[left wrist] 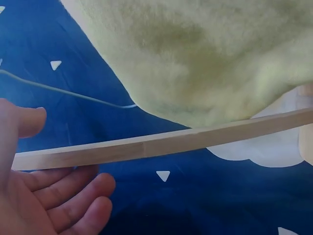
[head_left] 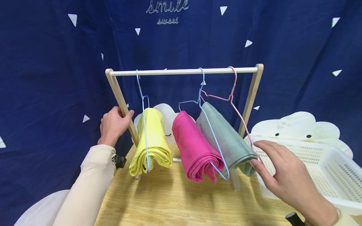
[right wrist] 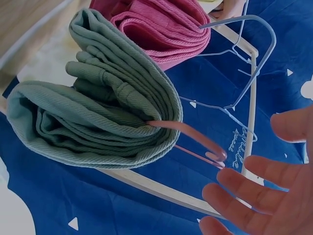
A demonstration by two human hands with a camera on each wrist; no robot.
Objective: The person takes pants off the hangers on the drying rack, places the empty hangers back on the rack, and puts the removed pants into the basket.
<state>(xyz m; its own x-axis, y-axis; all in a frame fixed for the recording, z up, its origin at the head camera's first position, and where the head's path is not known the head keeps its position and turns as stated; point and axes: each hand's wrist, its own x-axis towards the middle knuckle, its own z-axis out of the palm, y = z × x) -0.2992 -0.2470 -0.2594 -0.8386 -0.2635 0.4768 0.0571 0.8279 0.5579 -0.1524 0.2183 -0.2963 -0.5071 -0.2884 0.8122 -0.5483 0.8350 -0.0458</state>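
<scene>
The pink hanger [head_left: 232, 95], bearing green cloth [head_left: 223, 135], hangs at the right of the rack [head_left: 175, 72], its near end just beside the parted fingers of the right hand [head_left: 288, 172]; contact is unclear; the left hand [head_left: 113, 125], thumb and fingers apart, straddles the left post [head_left: 117, 91].

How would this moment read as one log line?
left hand: at rack post | right hand: open, near pink hanger | yellow cloth, magenta cloth, green cloth: hung
</scene>
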